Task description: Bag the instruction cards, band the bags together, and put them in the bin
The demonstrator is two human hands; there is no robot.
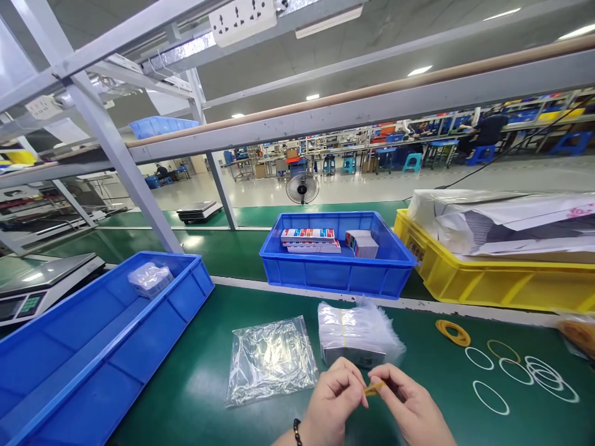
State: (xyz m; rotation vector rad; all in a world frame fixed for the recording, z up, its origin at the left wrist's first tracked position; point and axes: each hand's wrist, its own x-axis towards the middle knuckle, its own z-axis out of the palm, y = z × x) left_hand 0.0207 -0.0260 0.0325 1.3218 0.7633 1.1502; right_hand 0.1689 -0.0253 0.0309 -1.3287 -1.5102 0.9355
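Note:
Between my two hands is a yellow rubber band, pinched at both ends. My left hand, with a dark beaded bracelet at the wrist, closes thumb and fingers on one end. My right hand grips the other end the same way. Just beyond my hands lies a stack of clear plastic bags with a yellow band around it. To the left of my hands, a flat clear plastic bag rests on the green table.
A blue bin with printed cards stands behind the stack. Another blue bin holds a wrapped bundle at left, near a scale. At right are a yellow bin, a yellow rubber band bundle and several white bands.

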